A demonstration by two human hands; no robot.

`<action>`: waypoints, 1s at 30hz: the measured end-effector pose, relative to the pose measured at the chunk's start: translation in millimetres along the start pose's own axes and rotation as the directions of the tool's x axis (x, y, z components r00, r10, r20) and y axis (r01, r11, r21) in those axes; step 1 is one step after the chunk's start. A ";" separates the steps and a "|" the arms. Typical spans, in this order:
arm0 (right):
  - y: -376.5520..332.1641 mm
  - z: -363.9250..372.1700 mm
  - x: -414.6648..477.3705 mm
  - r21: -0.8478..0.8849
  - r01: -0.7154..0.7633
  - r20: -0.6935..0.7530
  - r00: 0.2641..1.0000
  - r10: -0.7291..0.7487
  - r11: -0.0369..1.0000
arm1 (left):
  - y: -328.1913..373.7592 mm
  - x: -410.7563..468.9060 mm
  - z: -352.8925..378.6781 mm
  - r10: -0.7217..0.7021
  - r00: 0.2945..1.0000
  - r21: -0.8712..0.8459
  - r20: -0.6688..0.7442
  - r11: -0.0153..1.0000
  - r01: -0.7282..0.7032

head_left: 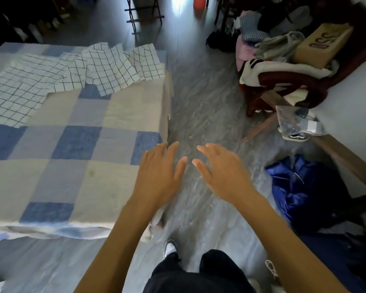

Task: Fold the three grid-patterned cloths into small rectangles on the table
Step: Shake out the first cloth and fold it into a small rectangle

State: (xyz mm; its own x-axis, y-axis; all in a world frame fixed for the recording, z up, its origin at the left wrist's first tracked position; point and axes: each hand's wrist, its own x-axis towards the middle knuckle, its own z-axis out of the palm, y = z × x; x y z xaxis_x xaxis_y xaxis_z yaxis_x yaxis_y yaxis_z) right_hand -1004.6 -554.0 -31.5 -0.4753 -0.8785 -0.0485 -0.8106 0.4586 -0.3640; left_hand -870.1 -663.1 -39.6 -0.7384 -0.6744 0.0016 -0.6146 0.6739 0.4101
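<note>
Three white cloths with a dark grid pattern lie unfolded and overlapping along the far side of the table: one at the left (pixel 19 89), one in the middle (pixel 108 68), one at the right (pixel 146 62). The table (pixel 76 157) carries a blue, grey and cream checked cover. My left hand (pixel 159 176) hovers by the table's near right corner, fingers straight and spread, holding nothing. My right hand (pixel 222 174) is beside it over the floor, fingers spread and empty. Both hands are well short of the cloths.
A heap of clothes (pixel 279 77) and a cardboard box (pixel 323 43) sit at the upper right. A blue bag (pixel 298 187) lies on the floor at the right. Grey floor (pixel 199 102) runs along the table's right side. My legs and shoes show below.
</note>
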 end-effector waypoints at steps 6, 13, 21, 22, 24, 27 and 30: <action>47.4 -17.3 90.0 0.015 0.035 0.031 0.999 -0.036 0.999 | 15.9 94.4 11.7 -0.015 1.000 0.018 0.002 1.000 0.015; 115.5 -43.0 218.0 0.065 0.182 0.014 0.983 -0.184 0.981 | 53.4 226.7 25.5 -0.093 0.992 0.056 -0.090 0.994 0.098; 142.2 -68.3 334.2 0.009 0.368 0.108 0.924 -0.367 0.930 | 56.8 307.3 17.4 -0.273 0.943 0.019 -0.189 0.959 0.282; 139.7 -67.7 346.8 0.014 0.382 0.120 0.917 -0.380 0.924 | 50.7 313.3 16.6 -0.303 0.934 0.024 -0.191 0.950 0.313; 131.3 -64.1 371.2 0.033 0.414 0.142 0.899 -0.415 0.910 | 36.3 325.0 14.1 -0.369 0.910 0.037 -0.190 0.923 0.382; 113.0 -54.8 407.7 0.048 0.456 0.182 0.871 -0.457 0.889 | 7.5 344.2 10.4 -0.451 0.874 0.037 -0.183 0.885 0.465; 93.5 -43.2 446.1 0.058 0.488 0.195 0.850 -0.489 0.871 | -25.2 364.5 8.1 -0.500 0.846 0.017 -0.184 0.859 0.511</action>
State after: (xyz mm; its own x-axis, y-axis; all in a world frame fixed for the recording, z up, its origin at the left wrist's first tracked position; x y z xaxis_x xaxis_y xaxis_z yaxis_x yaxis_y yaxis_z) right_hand -1307.2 -897.2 -46.9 0.0590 -0.9973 -0.0448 -0.9182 -0.0366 -0.3944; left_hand -1126.0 -923.5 -56.8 -0.2666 -0.9631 -0.0360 -0.9103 0.2393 0.3377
